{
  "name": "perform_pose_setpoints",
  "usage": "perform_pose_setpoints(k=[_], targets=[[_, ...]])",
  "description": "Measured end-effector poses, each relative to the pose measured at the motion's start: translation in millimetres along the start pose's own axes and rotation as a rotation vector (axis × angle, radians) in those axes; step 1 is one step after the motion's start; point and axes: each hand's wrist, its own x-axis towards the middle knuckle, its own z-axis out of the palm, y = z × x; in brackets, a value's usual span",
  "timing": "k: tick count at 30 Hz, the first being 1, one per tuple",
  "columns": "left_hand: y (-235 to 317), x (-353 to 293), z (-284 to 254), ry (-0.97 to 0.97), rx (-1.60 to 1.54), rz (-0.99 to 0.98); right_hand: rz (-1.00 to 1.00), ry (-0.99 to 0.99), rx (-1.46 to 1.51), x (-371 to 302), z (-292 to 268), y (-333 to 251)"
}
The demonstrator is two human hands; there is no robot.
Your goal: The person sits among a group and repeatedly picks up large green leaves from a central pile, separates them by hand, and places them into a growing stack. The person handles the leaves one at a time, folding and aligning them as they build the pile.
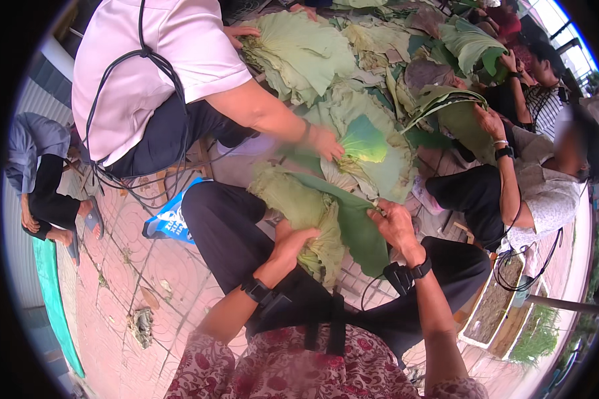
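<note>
Over my lap I hold a small bundle of large lotus leaves. My left hand [291, 243] grips its left side, where a wrinkled, pale green lotus leaf [291, 199] hangs down past the fingers. At the upper right edge of a smoother, darker lotus leaf [361, 229], the fingers of my right hand [395, 225] are pinched closed on the rim. Just beyond my hands lies a broad heap of lotus leaves [373, 113], some green, some dried and brownish. A co-worker's hand [326, 143] touches a yellow-green leaf [364, 141] on that heap.
Close at my left front sits a co-worker in a pink shirt [160, 73]. Another, in a patterned shirt [549, 206], handles folded leaves [449, 100] at the right. A blue bag [173, 216] lies beside my left knee; a planter box [499, 309] stands at the right on the paving.
</note>
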Motion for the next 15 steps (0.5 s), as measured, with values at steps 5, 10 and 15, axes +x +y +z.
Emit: perform_pose_setpoints(k=[5,10,15], targets=[[4.4,-2.9,1.8,-0.05,-0.003,-0.016,0.202,-0.076,-0.004,31.3,-41.1,39.2],[6.8,-4.9,6.0,-0.089,0.001,-0.026,0.176,0.145,-0.351,55.9,-51.8,75.9],[7.1,-3.2,7.7,-0.133,-0.016,-0.019,0.437,0.159,0.368,82.9,-69.9,115.7]])
